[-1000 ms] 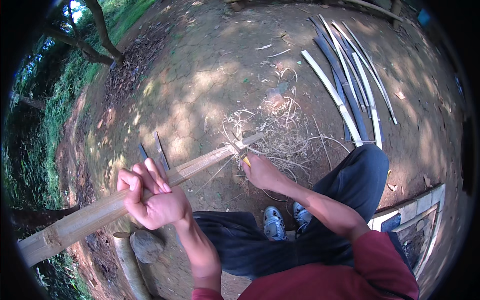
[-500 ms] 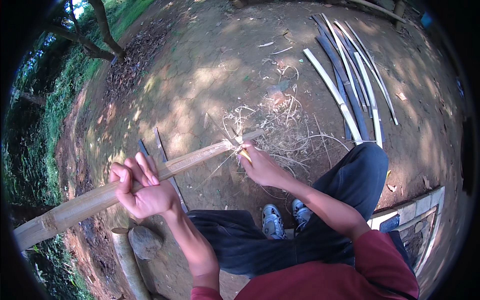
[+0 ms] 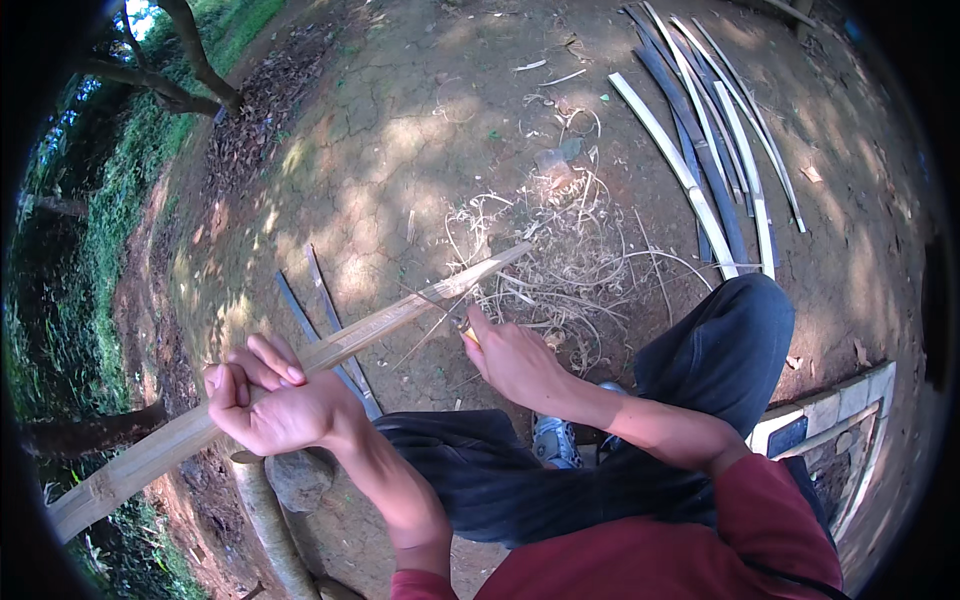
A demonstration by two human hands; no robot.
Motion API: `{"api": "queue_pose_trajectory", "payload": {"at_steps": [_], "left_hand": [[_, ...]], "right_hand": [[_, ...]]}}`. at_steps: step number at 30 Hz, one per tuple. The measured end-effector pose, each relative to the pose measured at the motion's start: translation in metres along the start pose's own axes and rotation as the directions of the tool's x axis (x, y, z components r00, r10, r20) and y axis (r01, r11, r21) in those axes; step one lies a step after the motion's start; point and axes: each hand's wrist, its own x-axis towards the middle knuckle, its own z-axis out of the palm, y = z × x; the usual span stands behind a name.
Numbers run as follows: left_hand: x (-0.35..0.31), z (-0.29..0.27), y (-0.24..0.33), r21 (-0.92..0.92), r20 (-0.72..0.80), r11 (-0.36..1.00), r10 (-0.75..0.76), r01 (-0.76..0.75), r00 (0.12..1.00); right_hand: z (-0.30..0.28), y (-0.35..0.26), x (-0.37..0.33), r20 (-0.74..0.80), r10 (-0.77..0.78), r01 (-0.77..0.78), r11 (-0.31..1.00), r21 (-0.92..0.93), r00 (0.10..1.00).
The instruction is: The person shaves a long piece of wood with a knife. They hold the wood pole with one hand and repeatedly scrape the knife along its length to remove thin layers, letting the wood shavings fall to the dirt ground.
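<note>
A long, pale split bamboo strip point(image 3: 380, 325) runs slantwise from the lower left to the shavings ahead of me. My left hand point(image 3: 280, 400) is closed on it, fingers curled back toward the palm; part of the grip is hidden. My right hand point(image 3: 515, 360) is wrapped round the yellowish handle of a knife point(image 3: 467, 331). The thin dark blade reaches up and left across the strip near its far end; I cannot tell whether it touches the bamboo.
Curly shavings point(image 3: 560, 265) lie heaped ahead of me. Several long strips point(image 3: 700, 190) are at the far right, and two dark strips point(image 3: 325, 300) lie beyond my left hand. A log point(image 3: 268, 520) and a stone point(image 3: 298, 482) are at lower left, a block-edged frame point(image 3: 850, 400) at right.
My right hand and the knife have come slightly back and left, toward me. The strip's far end has shifted up a little in view, and my left hand has moved slightly down and left.
</note>
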Motion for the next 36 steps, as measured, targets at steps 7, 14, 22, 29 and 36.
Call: {"api": "queue_pose_trajectory", "payload": {"at_steps": [7, 14, 22, 29, 36], "left_hand": [[-0.001, 0.002, -0.002, 0.085, -0.121, 0.995, 0.054, -0.044, 0.991], [-0.012, 0.016, 0.007, 0.048, -0.214, 0.999, -0.001, 0.011, 0.977], [-0.019, 0.020, 0.010, -0.022, -0.122, 0.999, -0.043, 0.041, 0.992], [-0.018, 0.012, 0.014, -0.016, -0.095, 0.999, -0.051, 0.050, 0.994], [-0.014, 0.009, 0.014, -0.019, -0.123, 0.998, -0.069, 0.067, 0.990]], "right_hand": [[0.000, -0.003, 0.001, -0.008, 0.034, -0.033, 0.999, 0.021, 0.999], [-0.003, 0.007, 0.005, 0.011, 0.106, -0.106, 0.994, 0.001, 0.994], [0.003, 0.036, 0.006, -0.020, 0.079, -0.080, 0.993, -0.083, 0.997], [-0.016, -0.002, -0.002, 0.103, 0.102, -0.103, 0.995, 0.005, 0.989], [-0.008, 0.011, 0.004, 0.035, 0.040, -0.039, 0.999, -0.020, 0.999]]}}
